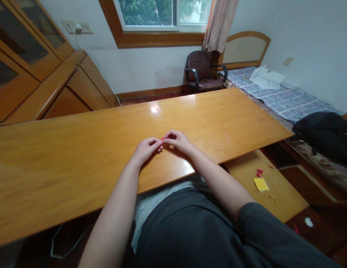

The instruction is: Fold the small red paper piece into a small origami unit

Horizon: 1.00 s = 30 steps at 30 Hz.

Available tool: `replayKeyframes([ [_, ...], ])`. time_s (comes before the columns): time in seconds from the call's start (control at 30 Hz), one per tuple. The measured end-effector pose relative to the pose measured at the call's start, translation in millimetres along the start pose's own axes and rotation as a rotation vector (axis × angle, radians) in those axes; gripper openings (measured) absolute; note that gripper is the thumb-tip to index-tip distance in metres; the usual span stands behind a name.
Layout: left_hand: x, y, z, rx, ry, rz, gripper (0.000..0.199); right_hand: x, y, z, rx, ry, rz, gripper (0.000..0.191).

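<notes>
Over the middle of the wooden table (106, 149), my two hands meet around a small red piece (162, 139). Its exact kind is too small to make out, and fingertips cover most of it. My left hand (147, 149) is closed in a pinch at the piece's left side. From the right, my right hand (177, 140) pinches it between thumb and forefinger. Several similar red pieces (259, 172) lie on a lower wooden board (287, 197) at the right, beside a yellow square (261, 184) that looks like paper.
A black backpack (324, 130) rests on the bed (290, 100) to the right. Behind the table stands a brown armchair (199, 70). Wooden cabinets (75, 89) line the left, with a white cord (96, 65) hanging from the wall socket. Scraps are scattered on the lower board.
</notes>
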<state>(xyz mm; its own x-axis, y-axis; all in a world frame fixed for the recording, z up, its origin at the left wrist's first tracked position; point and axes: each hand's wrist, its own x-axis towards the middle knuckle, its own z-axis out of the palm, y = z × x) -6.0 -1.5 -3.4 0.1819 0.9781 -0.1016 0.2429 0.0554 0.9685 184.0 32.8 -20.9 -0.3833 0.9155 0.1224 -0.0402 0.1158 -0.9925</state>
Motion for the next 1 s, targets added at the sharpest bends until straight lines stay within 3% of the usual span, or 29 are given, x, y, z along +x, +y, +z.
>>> replayKeyframes([
  [0.27, 1, 1, 0.4, -0.094, 0.071, -0.013, 0.043, 0, -5, -1, 0.233, 0.020, 0.056, 0.046],
  [0.6, 2, -3, 0.1, -0.105, 0.085, 0.006, 0.046, -2, -10, 0, 0.089, -0.116, 0.137, 0.036],
  [1.0, 2, 1, 0.0, -0.104, 0.018, -0.007, 0.044, -1, -7, -1, 0.101, -0.082, 0.150, 0.037],
])
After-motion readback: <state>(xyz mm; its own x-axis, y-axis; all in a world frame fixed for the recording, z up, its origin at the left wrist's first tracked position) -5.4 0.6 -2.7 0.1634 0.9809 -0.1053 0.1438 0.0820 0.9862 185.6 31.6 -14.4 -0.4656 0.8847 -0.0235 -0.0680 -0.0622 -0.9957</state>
